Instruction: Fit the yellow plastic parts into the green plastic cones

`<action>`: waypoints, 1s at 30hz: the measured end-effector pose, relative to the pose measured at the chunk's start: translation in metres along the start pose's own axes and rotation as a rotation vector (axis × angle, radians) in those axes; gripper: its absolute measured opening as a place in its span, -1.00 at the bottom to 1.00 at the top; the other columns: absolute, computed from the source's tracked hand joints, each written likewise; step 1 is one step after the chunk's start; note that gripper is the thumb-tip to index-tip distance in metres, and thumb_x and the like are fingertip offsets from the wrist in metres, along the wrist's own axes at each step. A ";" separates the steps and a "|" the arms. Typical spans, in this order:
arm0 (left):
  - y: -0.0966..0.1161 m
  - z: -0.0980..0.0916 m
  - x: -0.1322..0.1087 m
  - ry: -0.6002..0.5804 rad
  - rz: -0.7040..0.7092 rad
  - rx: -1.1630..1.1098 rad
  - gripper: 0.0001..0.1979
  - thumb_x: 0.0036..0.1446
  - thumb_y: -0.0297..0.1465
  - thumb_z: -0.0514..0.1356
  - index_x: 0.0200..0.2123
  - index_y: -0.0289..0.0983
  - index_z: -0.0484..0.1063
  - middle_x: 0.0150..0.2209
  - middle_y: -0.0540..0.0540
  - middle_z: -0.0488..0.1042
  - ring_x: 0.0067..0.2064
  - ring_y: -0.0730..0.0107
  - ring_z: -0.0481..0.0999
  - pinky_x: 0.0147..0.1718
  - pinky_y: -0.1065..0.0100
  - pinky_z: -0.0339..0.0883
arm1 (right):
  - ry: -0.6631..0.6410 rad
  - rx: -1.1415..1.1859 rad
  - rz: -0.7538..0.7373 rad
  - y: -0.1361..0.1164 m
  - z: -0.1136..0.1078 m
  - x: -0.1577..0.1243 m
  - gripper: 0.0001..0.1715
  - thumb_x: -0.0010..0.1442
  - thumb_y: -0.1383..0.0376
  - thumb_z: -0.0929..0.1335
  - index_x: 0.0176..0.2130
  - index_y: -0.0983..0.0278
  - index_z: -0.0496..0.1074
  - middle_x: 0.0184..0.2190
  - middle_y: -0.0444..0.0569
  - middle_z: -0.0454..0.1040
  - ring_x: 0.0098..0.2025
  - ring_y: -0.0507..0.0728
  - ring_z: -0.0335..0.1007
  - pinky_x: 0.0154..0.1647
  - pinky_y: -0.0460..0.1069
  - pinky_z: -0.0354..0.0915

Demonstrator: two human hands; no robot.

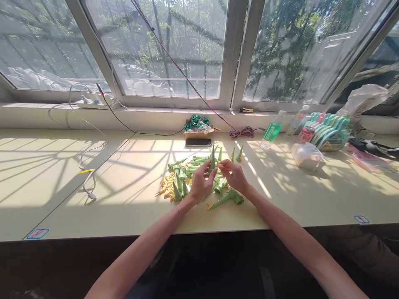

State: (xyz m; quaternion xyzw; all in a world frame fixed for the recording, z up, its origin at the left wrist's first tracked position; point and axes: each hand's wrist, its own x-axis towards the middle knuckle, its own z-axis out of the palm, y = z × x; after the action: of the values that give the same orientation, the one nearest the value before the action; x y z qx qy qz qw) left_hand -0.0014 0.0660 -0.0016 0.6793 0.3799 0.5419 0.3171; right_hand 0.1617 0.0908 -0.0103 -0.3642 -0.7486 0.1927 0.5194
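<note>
Upright between the fingers of my left hand (202,181) is a green cone (213,158), its tip pointing up. Close beside it on the right, my right hand (236,176) has its fingers pinched together; whatever they hold is too small to make out. Below and around both hands lies a pile of more green cones (177,192), some standing and some on their sides. Small yellow pieces (167,186) are heaped at the pile's left. One cone lying in front (222,199) has a yellow piece (210,206) at its tip.
Behind the pile are a dark phone (198,142) and a small box (198,135) with green material. A green-labelled bottle (272,132), a red can (305,135), pastel hangers (330,129) and a white box (307,158) stand right. A cable (89,182) lies left.
</note>
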 end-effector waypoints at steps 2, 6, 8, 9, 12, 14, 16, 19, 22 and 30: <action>0.000 0.000 0.000 -0.005 0.011 0.004 -0.65 0.26 -0.26 0.18 0.07 -0.25 0.42 -0.18 -0.17 0.56 -0.25 0.32 0.59 -0.41 0.41 0.51 | -0.007 -0.003 0.001 -0.001 -0.001 0.001 -0.73 0.35 0.11 0.27 -0.28 0.23 0.39 -0.50 -0.13 0.44 -0.53 0.03 0.36 -0.43 -0.04 0.38; 0.000 -0.001 0.000 -0.027 0.034 0.002 -0.66 0.27 -0.26 0.17 0.07 -0.25 0.42 -0.17 -0.17 0.57 -0.25 0.33 0.58 -0.38 0.38 0.52 | -0.040 -0.045 -0.006 -0.003 -0.002 0.000 -0.64 0.38 0.10 0.22 -0.39 0.22 0.32 -0.61 -0.19 0.30 -0.59 0.01 0.23 -0.51 -0.07 0.25; 0.000 -0.001 -0.001 -0.036 0.038 0.001 -0.65 0.27 -0.26 0.17 0.08 -0.26 0.42 -0.18 -0.17 0.57 -0.24 0.32 0.58 -0.38 0.37 0.53 | -0.057 -0.066 -0.013 -0.002 -0.002 -0.001 -0.58 0.40 0.10 0.19 -0.45 0.22 0.26 -0.64 -0.21 0.24 -0.60 0.00 0.17 -0.54 -0.08 0.17; 0.000 -0.001 -0.001 -0.038 0.040 0.000 -0.65 0.27 -0.26 0.17 0.08 -0.26 0.42 -0.18 -0.17 0.57 -0.24 0.32 0.58 -0.39 0.37 0.53 | -0.061 -0.076 -0.018 -0.001 -0.002 -0.001 -0.56 0.41 0.10 0.18 -0.47 0.21 0.22 -0.65 -0.22 0.22 -0.61 -0.01 0.14 -0.56 -0.09 0.14; 0.000 -0.001 -0.001 -0.044 0.040 0.002 -0.65 0.27 -0.26 0.17 0.08 -0.25 0.42 -0.18 -0.18 0.57 -0.24 0.31 0.57 -0.41 0.38 0.53 | -0.061 -0.103 -0.028 0.002 -0.002 -0.001 -0.52 0.42 0.10 0.16 -0.51 0.21 0.16 -0.65 -0.22 0.18 -0.62 -0.02 0.06 -0.57 -0.09 0.07; -0.001 -0.001 -0.001 -0.047 0.034 0.007 -0.65 0.27 -0.26 0.17 0.08 -0.24 0.41 -0.18 -0.17 0.57 -0.24 0.31 0.57 -0.41 0.38 0.53 | -0.060 -0.119 -0.031 0.002 -0.002 -0.001 -0.52 0.42 0.10 0.15 -0.51 0.21 0.15 -0.65 -0.22 0.17 -0.61 -0.02 0.06 -0.57 -0.09 0.06; -0.002 0.000 -0.001 -0.036 0.029 0.018 -0.67 0.27 -0.26 0.17 0.06 -0.24 0.42 -0.19 -0.16 0.56 -0.24 0.32 0.57 -0.41 0.39 0.52 | -0.057 -0.119 -0.029 0.001 -0.002 -0.001 -0.53 0.42 0.10 0.16 -0.50 0.21 0.18 -0.64 -0.22 0.18 -0.61 -0.02 0.07 -0.55 -0.08 0.08; -0.002 0.001 0.000 -0.007 0.024 0.031 -0.69 0.28 -0.25 0.16 0.03 -0.26 0.42 -0.20 -0.16 0.56 -0.24 0.32 0.57 -0.39 0.39 0.51 | -0.051 -0.079 -0.013 -0.002 -0.001 -0.001 -0.61 0.41 0.11 0.18 -0.41 0.22 0.29 -0.59 -0.18 0.28 -0.57 0.01 0.19 -0.53 -0.08 0.16; -0.001 0.001 0.001 0.001 0.017 0.004 -0.70 0.30 -0.25 0.14 0.03 -0.25 0.41 -0.21 -0.14 0.55 -0.25 0.32 0.58 -0.40 0.39 0.51 | -0.031 -0.029 0.010 -0.006 -0.001 -0.001 -0.73 0.36 0.10 0.26 -0.21 0.24 0.38 -0.46 -0.10 0.45 -0.47 0.05 0.38 -0.48 -0.07 0.30; -0.002 0.000 0.002 -0.007 0.012 -0.003 -0.68 0.28 -0.24 0.17 0.03 -0.26 0.42 -0.22 -0.14 0.56 -0.25 0.31 0.60 -0.38 0.38 0.52 | -0.002 -0.075 -0.009 -0.005 -0.002 0.000 -0.74 0.35 0.11 0.28 -0.18 0.25 0.41 -0.32 -0.01 0.53 -0.36 0.09 0.47 -0.37 -0.02 0.42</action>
State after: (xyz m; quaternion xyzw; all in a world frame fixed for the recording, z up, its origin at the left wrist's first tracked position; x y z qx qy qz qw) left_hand -0.0020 0.0687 -0.0024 0.6829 0.3738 0.5422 0.3161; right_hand 0.1615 0.0878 -0.0065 -0.3799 -0.7574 0.1625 0.5055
